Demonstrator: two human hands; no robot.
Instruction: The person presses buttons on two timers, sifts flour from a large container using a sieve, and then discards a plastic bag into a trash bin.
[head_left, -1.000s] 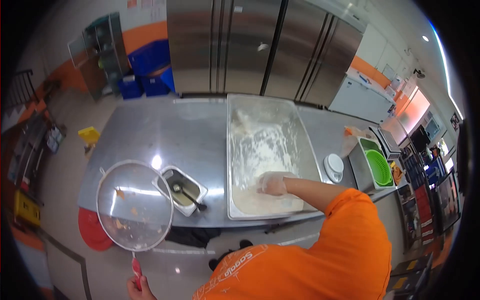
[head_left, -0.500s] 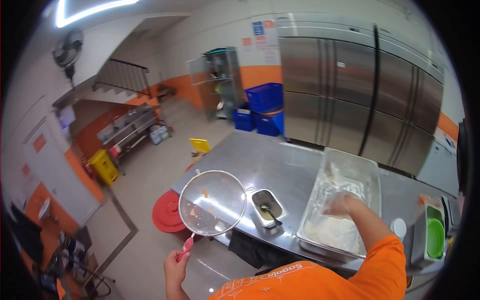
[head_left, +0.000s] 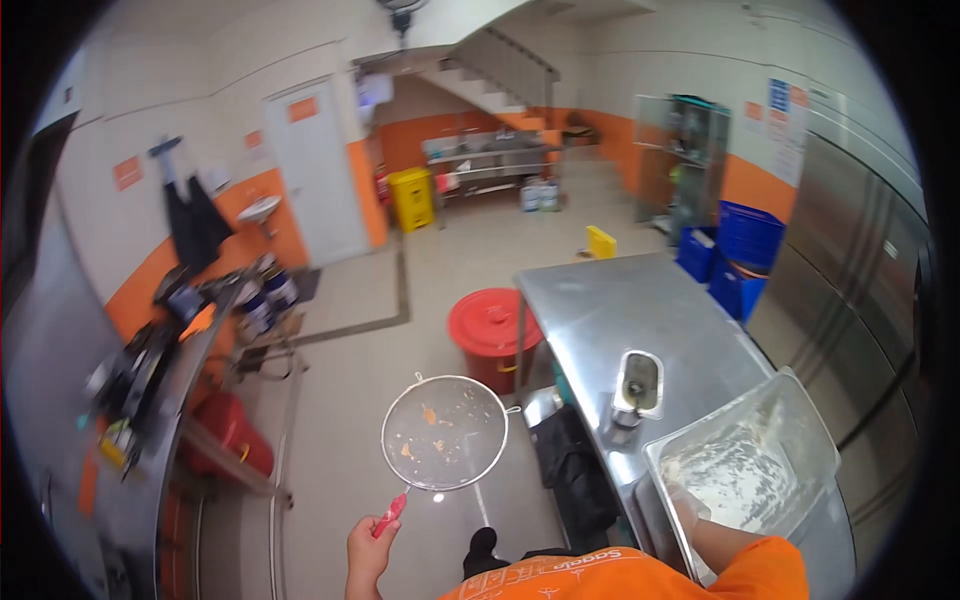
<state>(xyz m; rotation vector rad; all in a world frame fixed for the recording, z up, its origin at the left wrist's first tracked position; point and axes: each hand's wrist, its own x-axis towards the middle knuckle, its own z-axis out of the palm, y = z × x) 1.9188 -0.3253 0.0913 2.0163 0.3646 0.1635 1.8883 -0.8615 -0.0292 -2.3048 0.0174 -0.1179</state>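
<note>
My left hand [head_left: 372,548] is closed around the red handle of a round mesh strainer [head_left: 446,434], held out over the floor. Some orange-brown crumbs lie on its mesh. My right hand [head_left: 690,508], in a clear plastic glove, is at the left side of a large clear tub [head_left: 815,425]; its fingers are blurred and partly hidden. White powder [head_left: 735,485], which looks like flour, coats the tub's bottom. Beyond the tub, a small metal container [head_left: 655,372] with a dark-handled utensil inside stands on the steel table [head_left: 590,300].
A red lidded bin [head_left: 492,325] stands by the table's left end. Blue crates [head_left: 748,235] are stacked beyond it, near steel refrigerator doors [head_left: 860,240]. On the left runs another counter [head_left: 200,385] with equipment on it. A yellow bin [head_left: 411,198] stands at the back.
The view has swung left. The strainer has moved from beside the table's edge to over the floor. My right hand has shifted from inside the tub toward its left side.
</note>
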